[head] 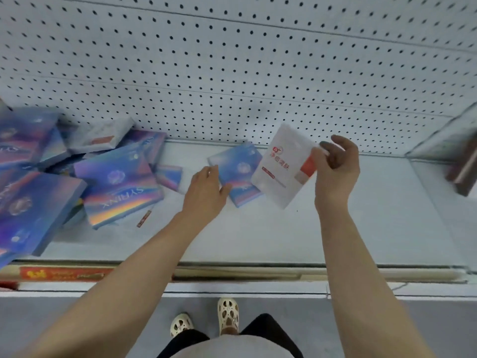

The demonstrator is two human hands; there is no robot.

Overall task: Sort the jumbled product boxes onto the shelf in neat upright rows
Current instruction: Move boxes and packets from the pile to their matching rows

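Both bare forearms are reaching forward and away from the body. The left hand [206, 192] is lying palm down, its fingers resting on a flat blue box [238, 174]. The right hand [335, 169] is raised slightly higher, its curled fingers and thumb pinching the edge of a tilted white box [281, 166].

Boxes on the shelf, jumble at left, two hands at centre.

A jumbled pile of boxes [77, 182] lay on the shelf [361, 228] at the far left, against the pegboard back wall [232, 73]. Right of the pile, one box [236, 171] lay flat under the left hand [206, 189]. Just right of that, the right hand [335, 171] held a packet [281, 166] above the shelf. Another box [462, 171] stood at the far right edge.
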